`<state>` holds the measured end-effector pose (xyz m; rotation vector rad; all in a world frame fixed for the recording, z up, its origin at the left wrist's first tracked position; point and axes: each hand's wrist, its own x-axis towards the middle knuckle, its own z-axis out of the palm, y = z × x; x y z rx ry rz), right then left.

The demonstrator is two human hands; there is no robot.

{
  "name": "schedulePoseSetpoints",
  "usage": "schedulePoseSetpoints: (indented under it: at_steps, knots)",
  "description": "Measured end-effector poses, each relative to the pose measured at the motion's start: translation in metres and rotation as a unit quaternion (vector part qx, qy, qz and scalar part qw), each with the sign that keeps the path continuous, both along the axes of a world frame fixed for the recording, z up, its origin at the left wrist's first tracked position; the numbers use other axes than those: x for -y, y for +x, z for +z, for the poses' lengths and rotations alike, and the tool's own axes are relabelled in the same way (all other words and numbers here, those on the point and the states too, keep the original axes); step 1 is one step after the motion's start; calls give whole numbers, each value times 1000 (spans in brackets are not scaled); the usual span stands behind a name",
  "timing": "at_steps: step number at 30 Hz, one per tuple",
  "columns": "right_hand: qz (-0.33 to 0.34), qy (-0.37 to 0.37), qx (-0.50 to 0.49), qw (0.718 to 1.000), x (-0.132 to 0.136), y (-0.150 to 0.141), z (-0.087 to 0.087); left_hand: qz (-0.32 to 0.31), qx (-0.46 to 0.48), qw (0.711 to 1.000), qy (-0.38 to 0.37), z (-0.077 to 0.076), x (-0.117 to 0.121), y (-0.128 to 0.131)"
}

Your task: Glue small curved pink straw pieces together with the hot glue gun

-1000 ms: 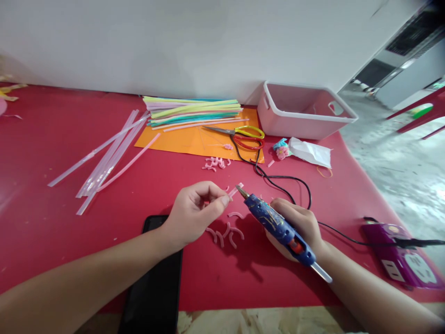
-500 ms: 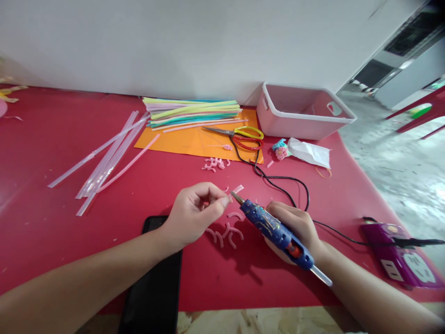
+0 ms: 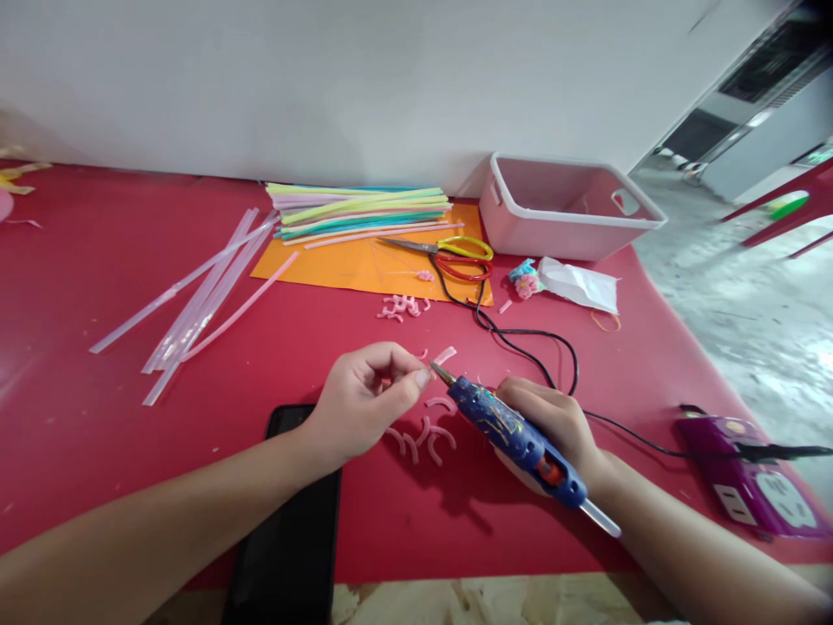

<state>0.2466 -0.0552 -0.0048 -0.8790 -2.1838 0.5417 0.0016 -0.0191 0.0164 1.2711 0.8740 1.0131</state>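
Near edge of the red table [image 3: 390,529]: a black smartphone [image 3: 286,529] lies partly under the left forearm, its lower end cut off by the frame. Above it, the left hand [image 3: 368,399] has thumb and forefinger pinched on a small pink piece [image 3: 431,371]. The right hand [image 3: 563,425] is wrapped around a blue hot glue gun [image 3: 514,427], its nozzle at the pinched piece. Curved pink pieces [image 3: 415,450] lie beneath; a purple power strip [image 3: 774,486] is near the right edge. Farther off are a cluster of pink pieces [image 3: 400,305], scissors [image 3: 416,246] on an orange sheet [image 3: 351,273], and, toward the far edge, a bundle of pipe cleaners [image 3: 364,204] and a pink bin [image 3: 566,233].

Hazards, as judged: a small slip of the nozzle could burn the left fingertips, since the grip is so close; excess glue could stick to the skin; a pull on the looped black cable [image 3: 534,332] could jerk the gun or drag the scissors.

Hidden or unclear: the trigger, most of the pinched piece, any glue at the tip, and whether the pale strip [image 3: 446,355] beyond the nozzle is held or lying loose.
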Motion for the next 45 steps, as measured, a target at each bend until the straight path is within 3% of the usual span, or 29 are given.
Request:
schedulePoseSetpoints:
  at_steps: [18, 34, 45]
  knots:
    - [5, 0, 10, 1000, 0, -2, 7, 0, -11, 1000, 8, -1, -1, -1]
    - [2, 2, -6, 1000, 1, 1, 1, -3, -7, 1000, 4, -2, -1, -1]
    - [-41, 13, 3, 999, 2, 1, -3, 45, -35, 998, -8, -1, 0, -1]
